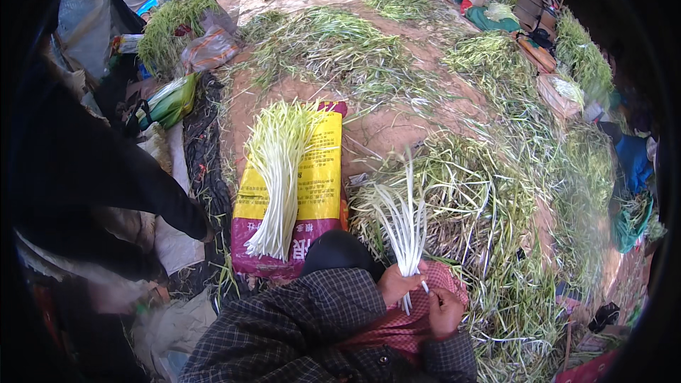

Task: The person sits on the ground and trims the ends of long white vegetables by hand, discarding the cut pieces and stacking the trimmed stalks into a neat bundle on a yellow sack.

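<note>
My left hand (400,283) is closed around a small bunch of pale allium stalks (408,223), their white lower ends pointing toward me. Just below and to the right, my right hand (446,311) has its fingers pinched at the lower end of one stalk that sticks out from the bunch. Both hands are over my lap, on red checked cloth (383,330). In front and to the left, a larger bundle of long white-and-yellow-green stalks (276,186) lies on a yellow and purple printed sack (322,186). The stalks' leafy tips point away from me.
A heap of loose green leaves and stalks (452,197) lies right of the sack. More leaf piles (330,48) cover the dirt floor (383,127) beyond. At left, a person's dark sleeve (154,186) reaches in beside a black sheet (208,133). A green plastic bundle (173,98) lies behind.
</note>
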### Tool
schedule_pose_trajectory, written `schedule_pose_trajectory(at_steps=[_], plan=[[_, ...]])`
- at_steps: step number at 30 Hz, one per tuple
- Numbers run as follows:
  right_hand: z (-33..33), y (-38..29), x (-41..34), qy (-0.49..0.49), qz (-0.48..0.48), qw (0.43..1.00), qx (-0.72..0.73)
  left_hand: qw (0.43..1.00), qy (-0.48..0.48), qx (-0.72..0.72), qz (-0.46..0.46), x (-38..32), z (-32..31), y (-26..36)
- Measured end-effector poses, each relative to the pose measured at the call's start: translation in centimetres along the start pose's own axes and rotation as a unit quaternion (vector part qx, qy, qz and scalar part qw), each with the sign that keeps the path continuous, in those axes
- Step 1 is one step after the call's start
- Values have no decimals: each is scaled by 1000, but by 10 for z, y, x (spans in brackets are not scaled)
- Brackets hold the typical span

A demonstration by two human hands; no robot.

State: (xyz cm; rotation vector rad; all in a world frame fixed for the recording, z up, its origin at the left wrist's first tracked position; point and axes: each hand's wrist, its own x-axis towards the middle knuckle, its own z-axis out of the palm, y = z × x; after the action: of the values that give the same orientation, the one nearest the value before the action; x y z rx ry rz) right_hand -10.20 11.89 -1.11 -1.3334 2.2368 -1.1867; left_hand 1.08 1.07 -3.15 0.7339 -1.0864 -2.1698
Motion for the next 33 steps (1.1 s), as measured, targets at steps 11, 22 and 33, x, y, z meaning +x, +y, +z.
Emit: schedule_pose_trajectory(at_steps=[11, 22, 33], plan=[[-28, 84, -27, 139, 151, 977, 50, 988, 150, -31, 13, 6, -2, 20], [-207, 243, -187, 241, 477, 837, -115, 987, 159, 26, -24, 5, -6, 36], [-10, 4, 16, -88, -66, 994, -15, 993, 96, 64, -39, 6, -6, 39]])
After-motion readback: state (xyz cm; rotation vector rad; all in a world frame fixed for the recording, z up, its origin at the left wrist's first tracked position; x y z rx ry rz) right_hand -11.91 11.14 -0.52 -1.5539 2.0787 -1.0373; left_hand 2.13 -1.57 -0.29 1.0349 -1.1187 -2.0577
